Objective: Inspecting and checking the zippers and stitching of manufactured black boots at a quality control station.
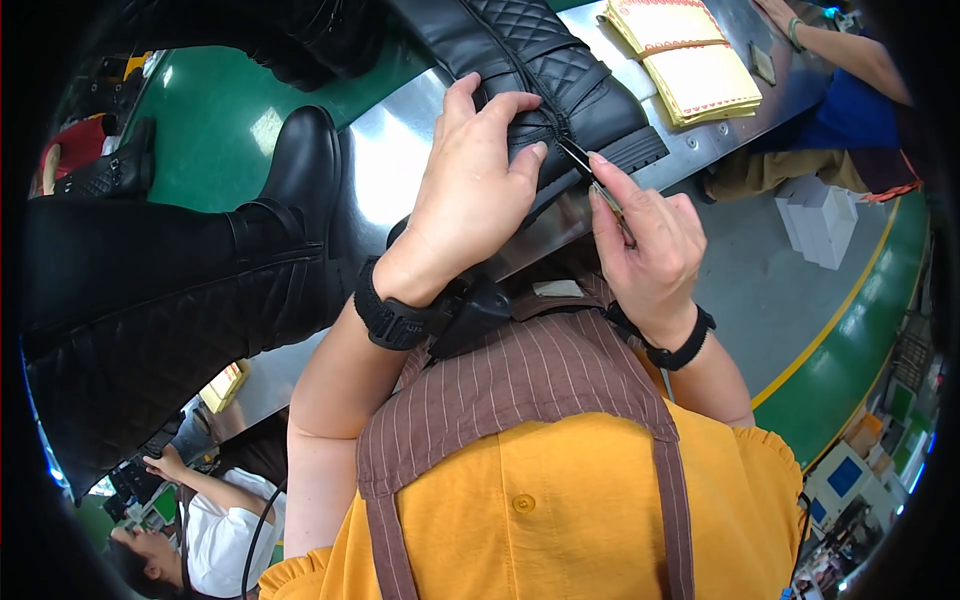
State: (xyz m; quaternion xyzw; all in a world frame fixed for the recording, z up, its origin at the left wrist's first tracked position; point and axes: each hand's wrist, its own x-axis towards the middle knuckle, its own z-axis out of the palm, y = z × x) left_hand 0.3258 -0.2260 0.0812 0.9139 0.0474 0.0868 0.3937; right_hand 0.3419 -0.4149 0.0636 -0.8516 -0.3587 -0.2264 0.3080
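A black quilted boot [545, 75] lies on the metal table in front of me, its ridged sole toward the right. My left hand [485, 160] grips it from the left, fingers curled over the leather and thumb beside the strap. Thin dark strands show near those fingertips. My right hand [650, 240] is closed around a slim pointed metal tool [577, 157], pinched between thumb and forefinger. The tool's dark tip meets the boot close to the strap and buckle area. Its exact kind is partly hidden by my fingers.
More black boots [290, 190] lie at left, one reaching over the table edge. A banded stack of yellow papers [690, 60] sits at far right on the metal table [700, 150]. A co-worker's arm [850, 60] rests there; another person [225, 520] works at lower left. White boxes [815, 220] stand on the floor.
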